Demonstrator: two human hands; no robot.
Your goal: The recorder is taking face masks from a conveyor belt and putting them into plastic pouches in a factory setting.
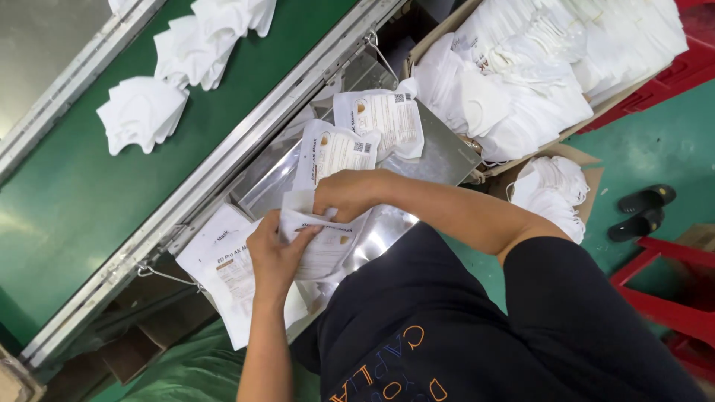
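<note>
My left hand [274,257] and my right hand [348,193] both grip a white printed pouch [328,249] over a shiny metal work surface [439,152]. The left hand holds its lower edge while the right pinches the top, where a white piece [299,202] sticks out. More flat printed pouches lie around: two [383,119] just beyond my right hand and a stack [223,272] under my left hand. What is inside the held pouch is hidden.
A green conveyor belt [82,201] with metal rails runs along the left and carries piles of white masks [141,112]. A cardboard box [551,67] full of white masks stands at the upper right, with another pile [555,190] below it. Black sandals [644,208] and red frames [670,298] stand on the green floor.
</note>
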